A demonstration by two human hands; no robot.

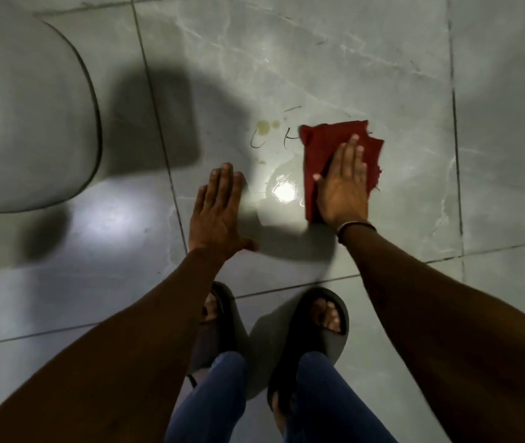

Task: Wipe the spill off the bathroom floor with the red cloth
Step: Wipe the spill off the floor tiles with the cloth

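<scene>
The red cloth [328,145] lies flat on the grey marble-look floor tiles [286,59], right of centre. My right hand [344,187] presses palm-down on the cloth, fingers together and pointing away from me. Yellowish spill drops [263,126] sit on the tile just left of the cloth, with a smaller drop [261,162] nearer me. A wet glossy patch [285,190] shines between my two hands. My left hand [218,212] rests flat on the bare tile, fingers spread, holding nothing.
A white toilet base [31,123] fills the left side, casting a dark shadow toward the spill. My two feet in dark slides [315,330] stand at the bottom centre. Dark grout lines [456,155] cross the floor; thin dark scratch marks [256,142] lie beside the drops.
</scene>
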